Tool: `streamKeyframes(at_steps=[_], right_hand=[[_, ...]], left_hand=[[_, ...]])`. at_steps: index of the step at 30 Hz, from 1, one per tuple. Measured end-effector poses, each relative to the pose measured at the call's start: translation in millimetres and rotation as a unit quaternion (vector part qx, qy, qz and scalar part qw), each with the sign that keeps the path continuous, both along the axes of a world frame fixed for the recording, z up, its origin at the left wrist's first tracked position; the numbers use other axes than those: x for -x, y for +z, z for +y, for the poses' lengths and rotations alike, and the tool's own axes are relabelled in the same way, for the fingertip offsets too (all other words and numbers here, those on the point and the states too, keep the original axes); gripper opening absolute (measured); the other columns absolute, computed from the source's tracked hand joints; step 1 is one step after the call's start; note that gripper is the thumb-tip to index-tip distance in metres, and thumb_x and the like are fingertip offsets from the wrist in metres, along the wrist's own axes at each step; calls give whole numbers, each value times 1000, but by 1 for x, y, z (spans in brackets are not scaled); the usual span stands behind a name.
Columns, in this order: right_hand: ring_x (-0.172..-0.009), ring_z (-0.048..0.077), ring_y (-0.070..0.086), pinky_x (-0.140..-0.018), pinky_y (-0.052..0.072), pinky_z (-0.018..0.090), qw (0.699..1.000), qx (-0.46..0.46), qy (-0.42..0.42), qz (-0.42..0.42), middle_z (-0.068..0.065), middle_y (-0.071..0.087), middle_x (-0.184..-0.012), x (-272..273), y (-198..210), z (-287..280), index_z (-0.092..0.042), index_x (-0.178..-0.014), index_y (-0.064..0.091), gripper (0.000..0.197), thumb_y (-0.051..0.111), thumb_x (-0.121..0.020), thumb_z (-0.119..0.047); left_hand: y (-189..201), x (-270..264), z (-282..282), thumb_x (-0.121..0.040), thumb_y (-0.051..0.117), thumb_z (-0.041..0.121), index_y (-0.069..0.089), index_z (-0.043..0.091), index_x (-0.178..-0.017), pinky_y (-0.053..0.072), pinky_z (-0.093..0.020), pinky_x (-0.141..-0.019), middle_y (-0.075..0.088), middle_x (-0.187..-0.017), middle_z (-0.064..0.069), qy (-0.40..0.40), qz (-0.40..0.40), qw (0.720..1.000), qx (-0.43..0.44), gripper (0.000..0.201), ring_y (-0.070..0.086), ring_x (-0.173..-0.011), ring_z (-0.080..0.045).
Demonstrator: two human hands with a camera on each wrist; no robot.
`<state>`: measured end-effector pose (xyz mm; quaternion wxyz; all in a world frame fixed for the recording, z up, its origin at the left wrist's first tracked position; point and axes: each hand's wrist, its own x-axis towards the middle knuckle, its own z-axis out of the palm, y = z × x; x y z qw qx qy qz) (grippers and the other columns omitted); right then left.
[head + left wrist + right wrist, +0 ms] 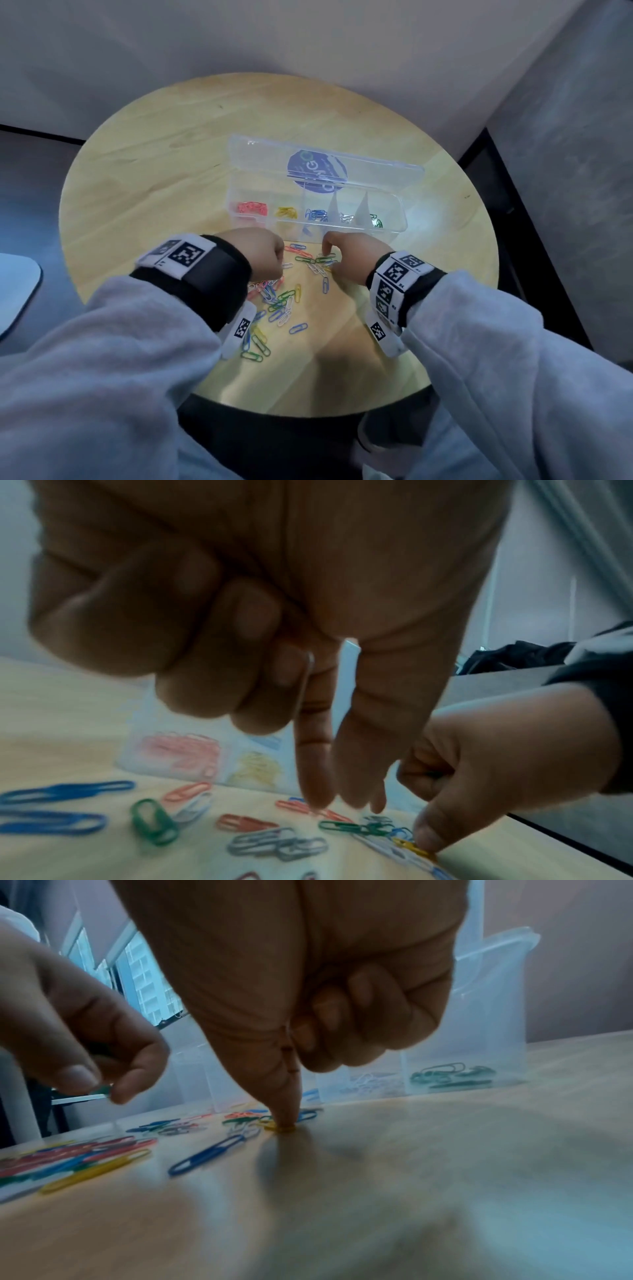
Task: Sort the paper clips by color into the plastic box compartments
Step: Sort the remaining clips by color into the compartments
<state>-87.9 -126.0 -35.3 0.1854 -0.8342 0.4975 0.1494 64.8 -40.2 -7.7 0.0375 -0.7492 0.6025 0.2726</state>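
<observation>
A round wooden tabletop point(144, 178) carries a clear plastic box point(399, 219) with its lid point(376, 164) standing open behind it. Along the box's row of compartments, from the person's left to right, lie red paper clips point(252, 207), yellow paper clips point(286, 212), blue paper clips point(315, 214), white paper clips point(346, 218) and green paper clips point(376, 221), each colour in its own section. Just in front of the box, toward the person, a loose scatter of mixed paper clips point(281, 305) spreads across the wood.

Both hands are down at the far edge of that scatter, close to the box's front wall. The right hand point(352, 255) has its outer fingers curled into the palm while thumb and forefinger point straight down in a narrow grip, their tips on a yellow clip point(279, 1127) that lies flat on the wood; whether they pinch it or only press it, I cannot tell. A blue clip point(209, 1154) lies just beside it, nearer the wrist, and green clips point(356, 827) sit between the two hands.

The left hand point(265, 253) is near the right one, not touching it. Its outer fingers are curled shut around a metal-coloured clip point(306, 680), which pokes out from the fist. Its forefinger and thumb reach down in a narrow grip with the fingertip point(316, 800) on a red clip point(308, 808) on the tabletop. Grey clips point(277, 844) and a green clip point(154, 822) lie nearer that wrist.
</observation>
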Motion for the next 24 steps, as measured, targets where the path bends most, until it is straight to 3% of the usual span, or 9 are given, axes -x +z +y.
streamKeyframes(at_steps=[2, 5, 11, 14, 18, 24], right_hand=[[-76, 20, 59, -68, 51, 29, 1000, 6, 0, -6, -9, 50, -74, -1, -2, 0, -41, -86, 43, 24, 54, -82, -20], [-80, 22, 55, -73, 46, 30, 1000, -7, 8, -6, -4, 52, -80, -2, -2, 1, -33, -91, 49, 10, 51, -88, -24], [-82, 20, 51, -73, 43, 28, 1000, 0, 25, -10, -2, 54, -88, -3, 1, 1, -21, -88, 56, 9, 49, -89, -16], [-83, 21, 56, -73, 47, 30, 999, 0, 7, -38, -4, 55, -85, -2, 1, 2, -25, -82, 51, 10, 55, -83, -16], [-83, 19, 53, -77, 48, 30, 1000, -11, 17, -18, -4, 53, -89, -2, 3, 3, -28, -85, 54, 8, 55, -85, -20], [-79, 18, 50, -63, 38, 23, 998, -2, 54, 38, -5, 54, -88, -6, 9, 7, -24, -87, 55, 8, 51, -84, -17]], left_hand=[[-3, 5, -6, -84, 53, 14, 56, 22, -86, 30, -20, -51, 50, -75, 9, -21, -3, 1000, 5, 9, 49, -80, -16], [-7, 10, -12, -80, 58, 14, 58, 23, -83, 32, -23, -53, 58, -85, 5, -33, -19, 999, -6, 10, 51, -79, -17], [-17, 23, -12, -81, 59, 17, 66, 15, -100, 39, -27, -64, 68, -100, -5, -67, -82, 994, -37, 20, 57, -83, -22], [-21, 24, -12, -80, 64, 20, 67, 14, -99, 39, -26, -64, 69, -100, -5, -70, -85, 993, -46, 20, 63, -91, -22], [-24, 27, -13, -80, 64, 17, 69, 13, -99, 41, -27, -64, 70, -98, -5, -66, -84, 993, -55, 20, 59, -82, -22], [-21, 27, -11, -84, 59, 14, 69, 10, -102, 39, -27, -63, 59, -87, -2, -78, -68, 992, -70, 21, 52, -78, -20]])
